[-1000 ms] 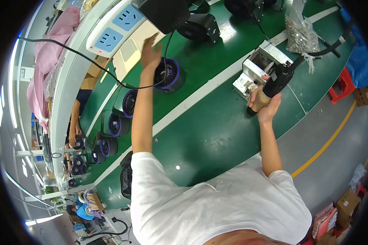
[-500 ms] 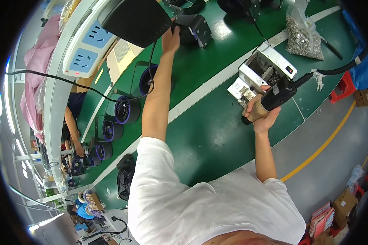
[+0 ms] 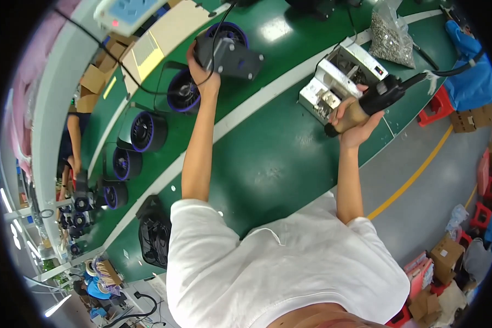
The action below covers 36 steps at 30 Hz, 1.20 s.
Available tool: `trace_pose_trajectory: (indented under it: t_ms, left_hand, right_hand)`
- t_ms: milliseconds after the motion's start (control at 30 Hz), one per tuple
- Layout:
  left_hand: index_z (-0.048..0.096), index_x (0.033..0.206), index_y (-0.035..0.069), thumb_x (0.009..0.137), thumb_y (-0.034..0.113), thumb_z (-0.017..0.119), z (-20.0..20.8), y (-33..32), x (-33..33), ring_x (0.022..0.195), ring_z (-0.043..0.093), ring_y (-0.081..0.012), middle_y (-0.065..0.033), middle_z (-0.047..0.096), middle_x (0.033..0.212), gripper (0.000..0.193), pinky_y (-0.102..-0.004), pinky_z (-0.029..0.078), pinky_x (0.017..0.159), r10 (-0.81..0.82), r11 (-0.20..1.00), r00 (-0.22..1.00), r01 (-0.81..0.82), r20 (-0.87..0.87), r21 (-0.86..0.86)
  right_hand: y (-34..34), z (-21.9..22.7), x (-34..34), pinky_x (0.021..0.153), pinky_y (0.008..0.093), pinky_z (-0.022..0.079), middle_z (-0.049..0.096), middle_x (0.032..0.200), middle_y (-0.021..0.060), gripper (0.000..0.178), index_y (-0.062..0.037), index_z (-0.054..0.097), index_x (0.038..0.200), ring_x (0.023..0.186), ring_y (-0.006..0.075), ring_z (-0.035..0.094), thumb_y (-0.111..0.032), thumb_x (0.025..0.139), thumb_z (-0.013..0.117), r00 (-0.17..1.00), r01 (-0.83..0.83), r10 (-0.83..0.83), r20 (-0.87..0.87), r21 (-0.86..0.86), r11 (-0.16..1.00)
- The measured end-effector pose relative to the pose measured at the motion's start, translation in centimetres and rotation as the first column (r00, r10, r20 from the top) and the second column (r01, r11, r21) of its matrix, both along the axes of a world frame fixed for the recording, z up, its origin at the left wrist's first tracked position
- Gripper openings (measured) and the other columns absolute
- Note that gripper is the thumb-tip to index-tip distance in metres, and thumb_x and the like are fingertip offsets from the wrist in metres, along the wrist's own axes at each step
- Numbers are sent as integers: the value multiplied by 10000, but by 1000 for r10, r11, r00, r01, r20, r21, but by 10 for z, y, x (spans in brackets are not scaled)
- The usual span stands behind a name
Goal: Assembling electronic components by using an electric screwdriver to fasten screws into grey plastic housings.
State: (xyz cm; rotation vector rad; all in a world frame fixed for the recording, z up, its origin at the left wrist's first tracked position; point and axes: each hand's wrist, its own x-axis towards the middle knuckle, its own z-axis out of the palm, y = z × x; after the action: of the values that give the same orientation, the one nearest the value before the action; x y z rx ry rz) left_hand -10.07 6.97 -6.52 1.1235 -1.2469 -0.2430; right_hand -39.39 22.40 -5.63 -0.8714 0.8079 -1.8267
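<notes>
My left hand (image 3: 204, 76) is closed round the side of a black fan (image 3: 236, 59) with a purple-blue rim and a flat bracket with round spots. It is over the far side of the green bench. On the right, a thick black electric screwdriver (image 3: 381, 94) with a tan front section lies in my right hand (image 3: 362, 130), fingers wrapped round it. The screwdriver's dark tip points left, in front of a white screw feeder (image 3: 349, 68) full of small metal parts. Beside my left forearm stands another black fan (image 3: 183, 90) with a similar rim.
More fans (image 3: 147, 131) stand in a row toward the left. A thin black cable (image 3: 123, 65) crosses near my left hand. Behind the feeder lies a clear bag of small screws (image 3: 389, 41). A co-worker's arm (image 3: 74, 139) shows at far left; red stools (image 3: 436, 106) stand right.
My left hand has moved left and toward me with the fan, which has turned to show its flat bracket. My right hand still holds the screwdriver. The whole view has shifted.
</notes>
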Motion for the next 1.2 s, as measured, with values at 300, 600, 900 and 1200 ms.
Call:
trace_pose_trajectory:
  t_ms: [300,600,900,1200]
  left_hand:
    - [634,1160,93,678,15,694,8,153,-10,1085,590,-314,-172,569,1198,492,-357,471,914,-272,962,918,261,290,76]
    - [679,1141,166,652,118,754,-2,193,-28,970,627,-333,-152,582,1189,496,-377,527,788,-423,898,817,437,393,59]
    - [671,1171,185,647,118,761,-1,195,-34,936,627,-327,-148,589,1189,536,-394,524,770,-404,903,838,429,367,13]
    - [666,1180,187,654,121,758,-4,194,-36,941,621,-321,-143,586,1197,538,-392,521,776,-397,904,832,426,388,11]
  right_hand:
    - [-32,38,21,423,305,425,491,604,105,913,-30,388,1254,441,196,462,-823,831,227,934,168,-238,-267,-259,951]
    - [-20,25,47,432,298,417,495,594,110,964,-6,408,1261,437,199,465,-843,807,259,909,67,-130,-396,-170,983]
    - [-23,69,47,435,295,421,494,588,105,943,-6,411,1249,446,197,475,-832,821,255,873,73,-205,-443,-298,952]
    - [-29,19,35,430,303,418,488,577,106,934,-24,429,1209,443,199,476,-844,815,216,851,178,-323,-415,-351,919]
